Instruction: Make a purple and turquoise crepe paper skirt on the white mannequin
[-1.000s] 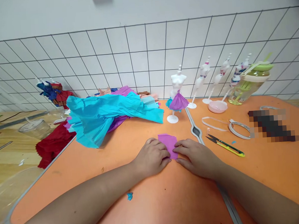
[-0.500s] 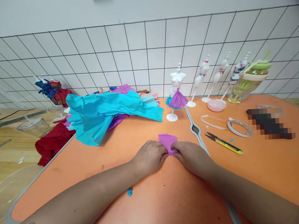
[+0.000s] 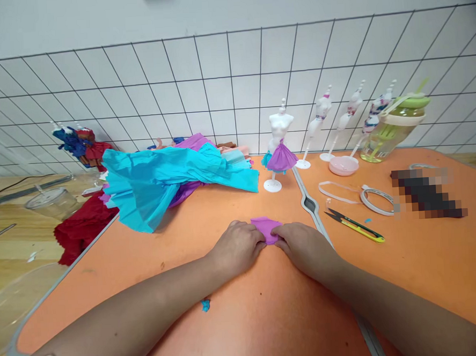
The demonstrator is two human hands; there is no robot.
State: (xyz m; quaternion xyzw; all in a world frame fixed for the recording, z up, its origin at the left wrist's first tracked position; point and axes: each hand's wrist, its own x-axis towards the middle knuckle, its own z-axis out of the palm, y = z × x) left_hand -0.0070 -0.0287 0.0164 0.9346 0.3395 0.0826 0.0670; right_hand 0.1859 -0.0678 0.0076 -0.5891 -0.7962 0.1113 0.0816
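A small piece of purple crepe paper (image 3: 266, 228) lies on the orange table (image 3: 408, 264), pinched from both sides. My left hand (image 3: 238, 246) grips its left edge with closed fingers. My right hand (image 3: 304, 246) grips its right edge, fingertips meeting the left hand's. The paper looks bunched up between them. Behind stands a white mannequin (image 3: 279, 143) wearing a purple and teal paper skirt.
A heap of teal and purple crepe paper (image 3: 169, 177) lies at the back left, red paper (image 3: 82, 225) beside it. Yellow-handled scissors (image 3: 356, 225), a tape roll (image 3: 376, 199), a pink dish (image 3: 343, 165), a green-lidded bottle (image 3: 394, 128) and three bare mannequins (image 3: 345, 119) sit at the right.
My hands have drawn closer together, and the flat purple piece has been gathered into a smaller, bunched shape between my fingertips.
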